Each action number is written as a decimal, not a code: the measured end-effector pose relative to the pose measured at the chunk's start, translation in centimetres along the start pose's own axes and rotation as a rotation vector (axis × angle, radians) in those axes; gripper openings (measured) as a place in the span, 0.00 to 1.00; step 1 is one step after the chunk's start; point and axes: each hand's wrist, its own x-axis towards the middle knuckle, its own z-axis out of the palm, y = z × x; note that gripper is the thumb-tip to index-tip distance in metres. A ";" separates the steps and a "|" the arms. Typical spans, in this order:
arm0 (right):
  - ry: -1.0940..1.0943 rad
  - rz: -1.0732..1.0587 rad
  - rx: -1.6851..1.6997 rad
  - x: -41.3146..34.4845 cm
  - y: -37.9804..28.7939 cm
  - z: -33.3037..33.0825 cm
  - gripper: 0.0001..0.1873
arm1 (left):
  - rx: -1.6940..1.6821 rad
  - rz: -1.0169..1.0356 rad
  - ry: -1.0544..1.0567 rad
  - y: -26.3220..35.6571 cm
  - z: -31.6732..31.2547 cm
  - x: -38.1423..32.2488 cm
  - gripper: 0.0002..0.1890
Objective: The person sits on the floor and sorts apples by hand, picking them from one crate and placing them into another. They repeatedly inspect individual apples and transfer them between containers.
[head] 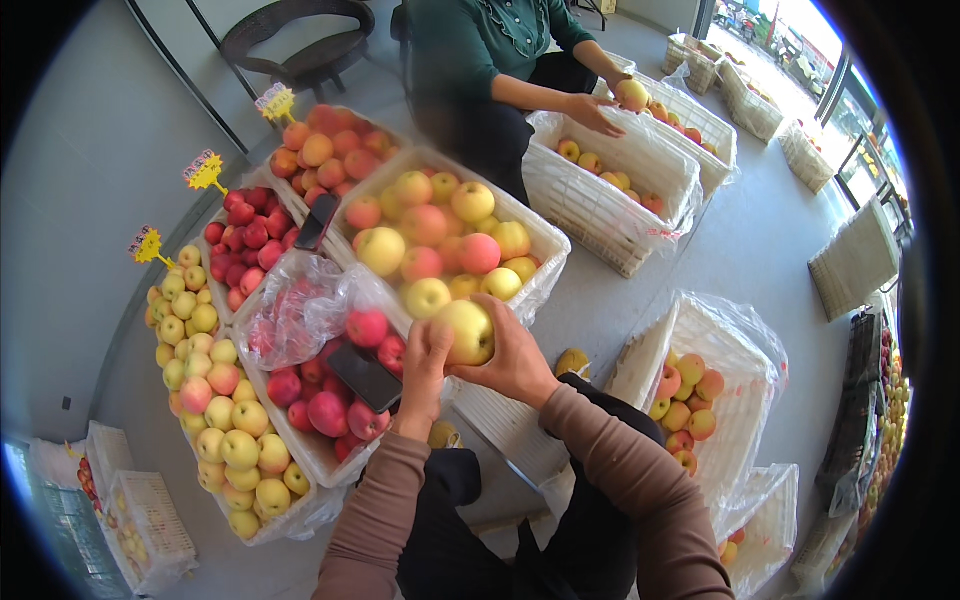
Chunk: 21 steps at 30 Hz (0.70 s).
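Both my hands hold one large yellow-green apple (469, 333) between them, over the near edge of a crate of yellow and pink apples (478, 253). My left hand (426, 367) is on its left side, with the thumb up. My right hand (514, 352) grips it from the right and below. Left of my hands, a black phone (365, 377) lies on dark red apples (327, 414) in a crate, beside a crumpled clear plastic bag (289, 307). A second phone (317, 222) rests on the crate edges farther up.
A co-worker (517, 82) in a green shirt sits opposite, holding an apple over lined crates (600, 217). To my right stands a plastic-lined crate (637, 367) of apples. Heaped yellow apples (241, 450) and price signs (204, 171) are at the left. A wicker chair (300, 45) stands behind.
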 end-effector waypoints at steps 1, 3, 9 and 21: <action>0.007 0.025 0.004 0.0 0.0 0.1 0.45 | 0.092 0.076 -0.010 -0.1 0.0 0.0 0.30; 0.019 0.075 0.010 0.1 0.1 0.2 0.44 | 0.274 0.227 -0.027 0.0 0.4 0.0 0.33; -0.029 0.089 -0.066 -0.1 -0.7 0.1 0.44 | 0.376 0.383 0.030 0.8 1.6 -0.6 0.34; -0.106 -0.104 0.215 0.0 -0.7 0.4 0.48 | -0.057 0.095 -0.038 1.6 0.2 -2.1 0.28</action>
